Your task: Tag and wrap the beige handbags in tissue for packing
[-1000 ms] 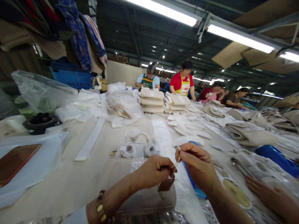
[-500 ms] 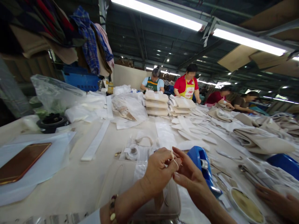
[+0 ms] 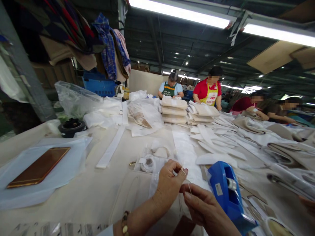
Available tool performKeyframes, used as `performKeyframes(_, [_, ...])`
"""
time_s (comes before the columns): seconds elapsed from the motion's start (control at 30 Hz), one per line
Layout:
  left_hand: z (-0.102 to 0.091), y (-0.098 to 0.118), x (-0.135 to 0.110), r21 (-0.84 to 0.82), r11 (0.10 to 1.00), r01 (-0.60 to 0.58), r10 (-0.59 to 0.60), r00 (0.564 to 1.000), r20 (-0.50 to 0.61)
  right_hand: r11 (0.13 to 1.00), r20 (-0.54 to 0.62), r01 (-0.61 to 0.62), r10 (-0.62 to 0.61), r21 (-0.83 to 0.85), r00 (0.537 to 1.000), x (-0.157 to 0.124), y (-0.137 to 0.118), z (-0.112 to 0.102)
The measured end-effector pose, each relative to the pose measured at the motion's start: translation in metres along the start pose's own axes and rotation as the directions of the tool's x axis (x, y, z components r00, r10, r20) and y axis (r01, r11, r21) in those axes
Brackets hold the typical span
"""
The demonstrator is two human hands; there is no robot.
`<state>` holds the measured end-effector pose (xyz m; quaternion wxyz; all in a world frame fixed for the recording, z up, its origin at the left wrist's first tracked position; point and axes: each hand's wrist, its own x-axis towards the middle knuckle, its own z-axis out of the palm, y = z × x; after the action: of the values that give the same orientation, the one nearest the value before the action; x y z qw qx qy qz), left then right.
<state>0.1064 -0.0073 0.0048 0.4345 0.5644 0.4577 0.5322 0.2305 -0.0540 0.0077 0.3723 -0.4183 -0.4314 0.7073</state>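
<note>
My left hand point(image 3: 168, 180) is closed, pinching a thin white cord point(image 3: 183, 171) between thumb and forefinger. The cord runs down to my right hand point(image 3: 201, 201), whose thumb and forefinger are pressed together on its lower part. Both hands are over a pale beige bag point(image 3: 129, 193), partly hidden by my arms. At the bag's far end lies a wrapped strap coil point(image 3: 147, 163) with a gold-coloured clasp point(image 3: 132, 163). A dark brown flat piece point(image 3: 184, 226) shows below my right hand.
A blue tape dispenser point(image 3: 222, 186) stands just right of my right hand. A brown phone point(image 3: 39, 167) lies on white sheets at left. Stacked beige bundles point(image 3: 174, 109) and white strips point(image 3: 216, 141) cover the far table. Several co-workers point(image 3: 208, 90) stand beyond; another person's fingers show at right.
My right hand has moved down and its fingers, earlier spread near the left hand, now pinch the cord. The cord loop is now drawn into a line. The view has swung left.
</note>
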Motion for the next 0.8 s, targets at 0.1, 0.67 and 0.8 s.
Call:
performKeyframes(0.1, [0.001,0.000,0.002,-0.005,0.998,0.062,-0.062,0.998,0.022,1.000,-0.030,0.017,-0.017,-0.008,0.999,0.007,-0.001,0.000])
performKeyframes(0.67, [-0.018,-0.013,0.029,0.014,0.980,0.196,-0.193,0.948,0.252,0.984,-0.146,0.135,-0.151,-0.112,0.978,0.031,-0.021,-0.020])
performKeyframes(0.8, [-0.036,-0.011,0.053,0.387,0.914,0.121,-0.280,0.879,0.387,0.993,-0.251,0.092,-0.107,-0.070,0.962,0.046,-0.035,-0.033])
